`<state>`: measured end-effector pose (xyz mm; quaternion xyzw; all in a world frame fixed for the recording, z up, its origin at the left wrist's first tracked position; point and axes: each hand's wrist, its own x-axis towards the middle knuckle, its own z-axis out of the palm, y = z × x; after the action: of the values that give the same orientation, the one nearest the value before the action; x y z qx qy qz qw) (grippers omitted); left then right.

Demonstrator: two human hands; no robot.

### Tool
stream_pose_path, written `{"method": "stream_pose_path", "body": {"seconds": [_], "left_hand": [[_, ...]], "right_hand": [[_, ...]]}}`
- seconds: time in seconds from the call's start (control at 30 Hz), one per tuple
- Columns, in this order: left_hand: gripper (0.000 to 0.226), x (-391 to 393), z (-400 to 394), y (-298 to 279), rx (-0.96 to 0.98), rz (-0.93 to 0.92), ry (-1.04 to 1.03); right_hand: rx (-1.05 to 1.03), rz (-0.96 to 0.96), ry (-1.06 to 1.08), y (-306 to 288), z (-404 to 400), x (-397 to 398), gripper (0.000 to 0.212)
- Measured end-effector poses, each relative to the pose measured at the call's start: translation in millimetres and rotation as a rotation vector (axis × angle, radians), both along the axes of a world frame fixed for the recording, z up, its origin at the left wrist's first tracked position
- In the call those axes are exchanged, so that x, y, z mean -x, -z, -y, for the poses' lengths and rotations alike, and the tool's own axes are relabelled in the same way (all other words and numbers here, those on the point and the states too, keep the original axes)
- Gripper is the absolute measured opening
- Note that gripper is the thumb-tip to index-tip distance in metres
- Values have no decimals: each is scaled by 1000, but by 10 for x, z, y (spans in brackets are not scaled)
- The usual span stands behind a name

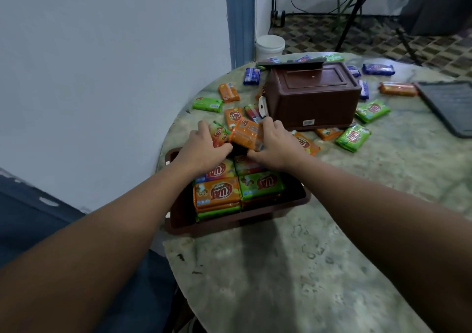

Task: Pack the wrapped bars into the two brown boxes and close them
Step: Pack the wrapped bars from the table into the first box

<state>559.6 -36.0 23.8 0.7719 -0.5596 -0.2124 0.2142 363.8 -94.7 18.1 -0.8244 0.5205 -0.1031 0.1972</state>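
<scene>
An open brown box [178, 220] sits at the table's near left edge, holding stacked orange and green wrapped bars [217, 192]. Above its far end my right hand [275, 144] grips an orange bar [246, 135]. My left hand [204, 146] is beside it, fingers curled round another orange-red bar [219, 133]. A second brown box [311, 95] stands bottom-up farther back, resting on a lid. Several loose orange, green and blue bars lie scattered around it, such as a green one [353, 137] and a blue one [378, 69].
The round marbled table [293, 269] stands against a white wall on the left. A dark tray-like lid [452, 105] lies at the right edge. A white bucket [270, 47] is on the floor behind the table.
</scene>
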Motion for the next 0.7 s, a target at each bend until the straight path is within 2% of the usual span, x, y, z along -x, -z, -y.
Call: {"method": "stream_pose_path", "body": {"seconds": [0.17, 0.37, 0.57, 0.7], "left_hand": [[80, 4, -220, 132, -20, 32, 139], [80, -45, -310, 338, -10, 303, 254], [57, -96, -319, 461, 53, 450, 380], [45, -143, -317, 435, 81, 414, 434]], "right_hand": [[104, -136, -114, 160, -47, 135, 74], [176, -278, -178, 322, -69, 176, 73], [148, -325, -209, 323, -46, 184, 77], [133, -324, -249, 322, -37, 192, 70]]}}
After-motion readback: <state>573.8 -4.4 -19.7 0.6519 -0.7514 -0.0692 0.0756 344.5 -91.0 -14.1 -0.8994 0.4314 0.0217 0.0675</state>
